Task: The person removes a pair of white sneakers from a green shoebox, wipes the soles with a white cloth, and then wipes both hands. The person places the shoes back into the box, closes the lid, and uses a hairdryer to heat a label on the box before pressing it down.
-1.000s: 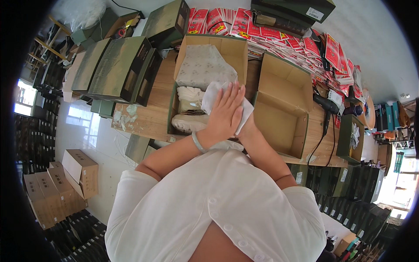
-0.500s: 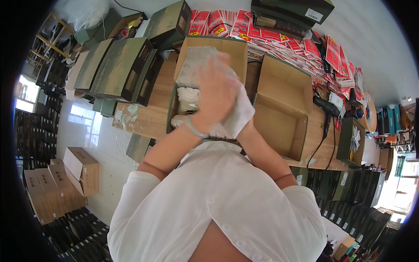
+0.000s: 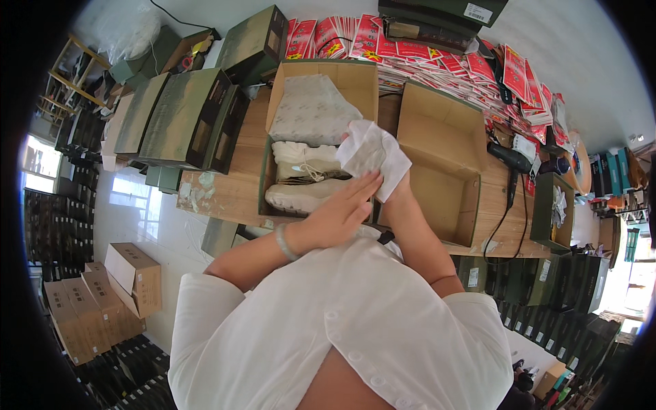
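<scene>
My right hand (image 3: pixel 399 197) supports a crumpled white cloth or tissue (image 3: pixel 383 145) with a greyish patch; most of its fingers are hidden behind it. Fingers stretched out and fairly flat, my left hand (image 3: pixel 331 220) reaches the lower edge of that white piece at its fingertips. Beneath and to the left stands an open shoe box (image 3: pixel 369 85). Inside it lies a pair of off-white shoes (image 3: pixel 301 195) with laces, and printed wrapping paper (image 3: pixel 311 109) rests against the lid side.
On the right stands a second open shoe box (image 3: pixel 437 130) with a bare cardboard inside. A black hair dryer (image 3: pixel 511 164) and its cord lie beyond it. Red printed packets (image 3: pixel 437 68) are heaped along the back. Stacked green shoe boxes (image 3: pixel 184 116) occupy the left of the wooden table (image 3: pixel 239 167).
My left hand has moved down toward me, from above the white piece to its lower edge. The white piece is now spread wider, and the shoes are more exposed.
</scene>
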A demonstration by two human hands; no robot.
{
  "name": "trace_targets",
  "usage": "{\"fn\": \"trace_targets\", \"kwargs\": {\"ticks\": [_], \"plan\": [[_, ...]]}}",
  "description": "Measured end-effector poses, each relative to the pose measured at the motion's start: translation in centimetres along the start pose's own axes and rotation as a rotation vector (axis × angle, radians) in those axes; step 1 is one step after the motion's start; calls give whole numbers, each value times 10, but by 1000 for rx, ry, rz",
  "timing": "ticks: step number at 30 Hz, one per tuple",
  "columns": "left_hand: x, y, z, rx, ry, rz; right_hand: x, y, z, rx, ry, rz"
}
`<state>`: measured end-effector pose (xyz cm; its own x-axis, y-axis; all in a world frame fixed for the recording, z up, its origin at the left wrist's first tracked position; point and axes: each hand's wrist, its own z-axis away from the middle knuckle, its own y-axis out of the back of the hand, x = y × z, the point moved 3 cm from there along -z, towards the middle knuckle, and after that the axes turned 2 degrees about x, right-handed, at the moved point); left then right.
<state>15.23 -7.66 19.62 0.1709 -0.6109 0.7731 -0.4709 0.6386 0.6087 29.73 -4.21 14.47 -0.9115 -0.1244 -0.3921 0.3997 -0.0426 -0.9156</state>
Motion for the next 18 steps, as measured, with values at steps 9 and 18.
{"fn": "trace_targets", "kwargs": {"ticks": [9, 18], "plan": [[-7, 46, -62, 675, -24, -376, 39, -14, -3, -15, 103, 105], [5, -1, -32, 305, -27, -155, 15, -25, -1, -90, 32, 46]]}}
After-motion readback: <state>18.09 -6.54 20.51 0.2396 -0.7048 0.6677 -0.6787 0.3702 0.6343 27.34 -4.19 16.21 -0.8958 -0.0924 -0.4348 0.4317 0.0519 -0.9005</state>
